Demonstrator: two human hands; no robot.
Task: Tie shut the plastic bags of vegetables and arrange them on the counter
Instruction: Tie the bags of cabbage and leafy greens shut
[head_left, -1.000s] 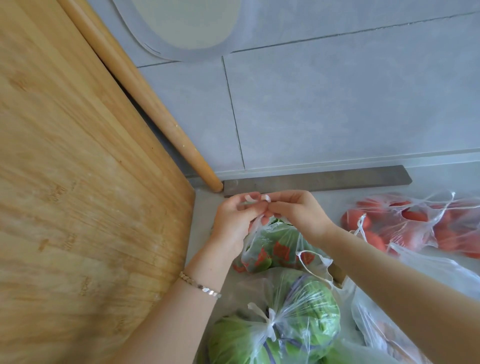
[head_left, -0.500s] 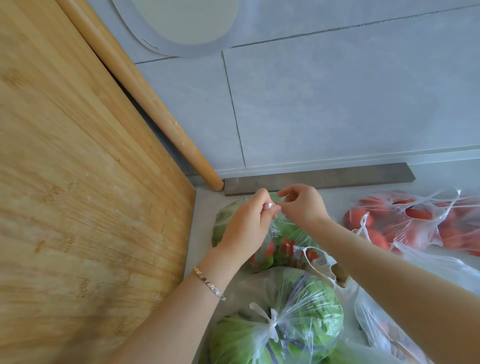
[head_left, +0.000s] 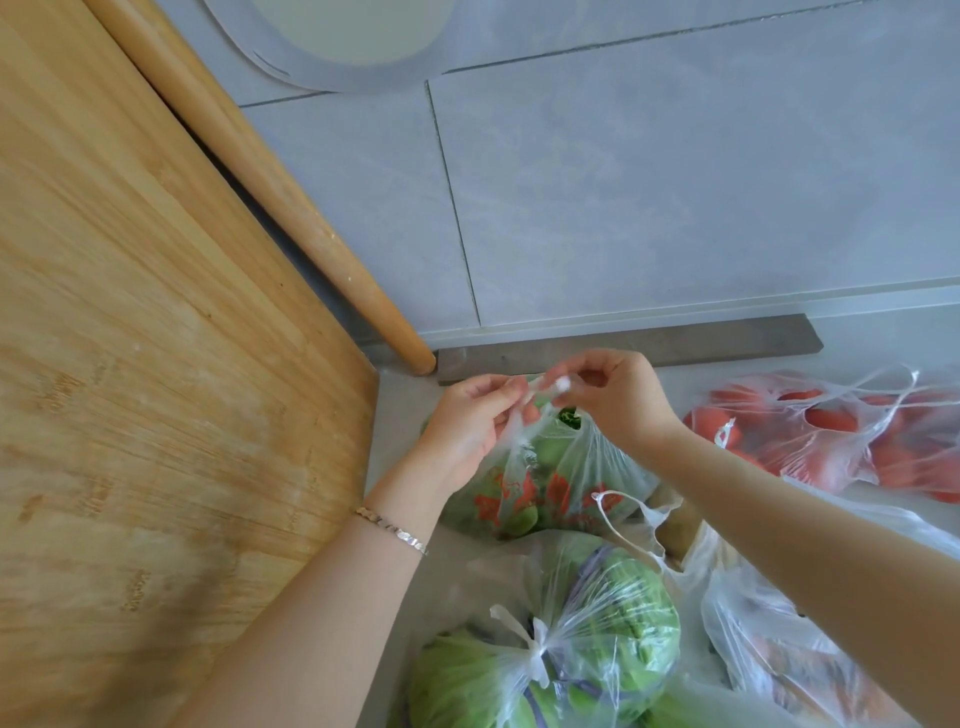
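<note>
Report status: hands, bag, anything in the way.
Left hand and right hand both pinching bag handles. Pepper bag not yet knotted. Cabbage bag tied, close in front. Nothing blocking.

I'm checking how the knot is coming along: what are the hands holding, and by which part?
Both hands, left hand and right hand, pinch the twisted handle ends of the red-printed bag of greens, above its mouth.

Cutting board (head_left: 156, 364), 9 o'clock: grained matt wood. Rolling pin (head_left: 291, 208): smooth wood. Wall tiles (head_left: 675, 208), 12 o'clock: matt grey. Vegetable bags (head_left: 597, 639), 5 o'clock: thin, glossy, crinkled clear plastic. Bracelet (head_left: 392, 530): shiny metal.
</note>
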